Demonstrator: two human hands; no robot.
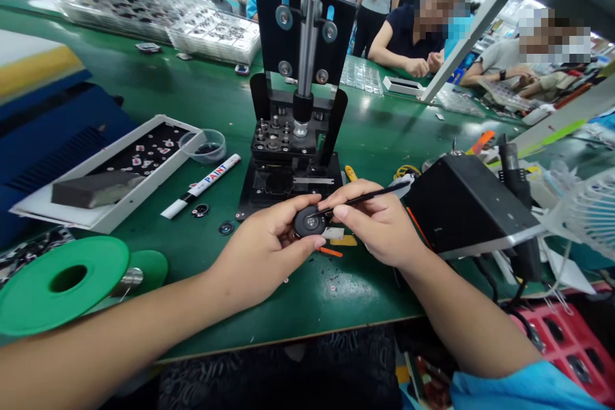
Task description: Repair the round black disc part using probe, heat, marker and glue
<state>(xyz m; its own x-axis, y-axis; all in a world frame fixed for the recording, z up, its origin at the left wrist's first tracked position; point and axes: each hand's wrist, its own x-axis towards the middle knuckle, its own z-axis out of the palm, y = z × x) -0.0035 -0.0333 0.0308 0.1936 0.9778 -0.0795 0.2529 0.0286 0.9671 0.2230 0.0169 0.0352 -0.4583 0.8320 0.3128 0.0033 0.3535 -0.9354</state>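
Observation:
My left hand [257, 246] is closed on a round black disc-shaped part [310, 223], gripping its rim between thumb and fingers. Small light spots show at the centre of the disc, which looks like a watch back. In my right hand [382, 224], a pair of black tweezers [368, 196] is pinched, with the tips at the upper face of the disc. Whether the tips hold anything is too small to tell. Just behind both hands stands a black press fixture [302, 109] with a metal rod. Beneath them, an orange strip [331, 252] lies on the green table [269, 304].
At left are a white tray [113, 221] with small parts and a grey block, a paint marker [204, 184], a clear cup [210, 146] and a green spool [103, 269]. A black box [473, 205] and a fan [590, 211] stand right. Co-workers sit beyond the table.

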